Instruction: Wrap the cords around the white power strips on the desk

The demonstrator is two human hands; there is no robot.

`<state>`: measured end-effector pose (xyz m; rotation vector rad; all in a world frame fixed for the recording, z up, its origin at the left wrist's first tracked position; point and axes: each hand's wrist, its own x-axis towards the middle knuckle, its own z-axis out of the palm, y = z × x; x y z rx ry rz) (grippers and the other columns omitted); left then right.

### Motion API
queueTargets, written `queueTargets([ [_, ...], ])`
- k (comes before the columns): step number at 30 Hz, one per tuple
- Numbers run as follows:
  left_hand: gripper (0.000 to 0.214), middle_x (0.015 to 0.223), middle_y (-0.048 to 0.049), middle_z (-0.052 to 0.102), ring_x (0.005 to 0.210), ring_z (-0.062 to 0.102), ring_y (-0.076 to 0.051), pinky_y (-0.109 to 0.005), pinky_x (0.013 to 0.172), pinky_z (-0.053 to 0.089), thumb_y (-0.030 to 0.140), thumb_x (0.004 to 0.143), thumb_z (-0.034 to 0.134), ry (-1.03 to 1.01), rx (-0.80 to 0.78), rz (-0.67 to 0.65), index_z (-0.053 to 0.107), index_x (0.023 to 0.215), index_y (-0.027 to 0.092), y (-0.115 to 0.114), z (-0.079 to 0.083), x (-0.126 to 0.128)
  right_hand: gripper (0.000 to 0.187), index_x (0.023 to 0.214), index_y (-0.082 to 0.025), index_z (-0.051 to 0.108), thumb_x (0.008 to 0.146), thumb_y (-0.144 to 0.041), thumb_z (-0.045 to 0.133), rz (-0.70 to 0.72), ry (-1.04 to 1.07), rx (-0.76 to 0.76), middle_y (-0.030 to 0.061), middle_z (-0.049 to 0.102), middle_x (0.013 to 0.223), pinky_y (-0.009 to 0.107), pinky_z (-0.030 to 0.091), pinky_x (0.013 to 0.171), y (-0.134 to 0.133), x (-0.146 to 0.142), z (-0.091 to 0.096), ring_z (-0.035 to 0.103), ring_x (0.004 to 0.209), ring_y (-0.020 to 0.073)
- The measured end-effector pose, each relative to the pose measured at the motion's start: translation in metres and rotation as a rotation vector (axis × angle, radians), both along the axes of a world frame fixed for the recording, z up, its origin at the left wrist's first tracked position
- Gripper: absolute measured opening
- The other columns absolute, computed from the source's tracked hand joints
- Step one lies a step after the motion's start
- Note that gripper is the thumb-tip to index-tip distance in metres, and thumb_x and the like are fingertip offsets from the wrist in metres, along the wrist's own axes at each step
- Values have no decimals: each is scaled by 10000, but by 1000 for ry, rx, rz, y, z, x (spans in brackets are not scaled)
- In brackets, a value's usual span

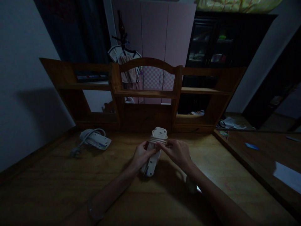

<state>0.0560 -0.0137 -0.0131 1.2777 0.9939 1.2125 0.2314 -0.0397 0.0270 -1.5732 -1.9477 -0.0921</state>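
Observation:
A white power strip point(153, 161) is held upright at a tilt over the wooden table, its cord point(158, 140) wound around its upper part in several turns. My left hand point(144, 153) wraps the strip's left side, with the thumb across the front below the coils. From the right, my right hand point(176, 151) has its fingers closed at the coiled cord, the thumb pressing on the turns. Partly behind my right forearm lies a pale object point(191, 184), probably the plug end; its shape is hard to make out.
A second power strip point(97, 139) with a grey cord and plug point(75, 152) lies at the table's left. Along the back stands a wooden shelf unit point(145, 94). A lower surface at right bears a white sheet point(288, 176) and a blue card point(251, 146).

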Motion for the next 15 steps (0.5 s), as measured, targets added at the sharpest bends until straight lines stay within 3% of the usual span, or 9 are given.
queueTargets([
  [7,518,924,-95,691,785,646,-212,-261,629,494,441,627,757,85,35,90,622,1009,119,-6,10,-2,443,727,-194,672,853,-575,486,138,159,-59,25,648,638,250,243,519,5,-1,-2,563,563,140],
  [12,581,1025,-88,660,896,628,-225,-295,741,491,429,620,761,293,311,370,585,1102,156,7,16,-21,348,803,-163,638,815,-503,562,332,419,-298,-11,560,603,211,276,483,22,9,-18,490,545,110],
  [15,597,1098,-94,629,978,604,-238,-323,823,471,419,642,744,413,453,536,559,1153,172,18,20,-35,339,948,-174,561,751,-443,625,331,684,-533,-51,509,577,193,306,443,35,13,-31,453,485,97],
])
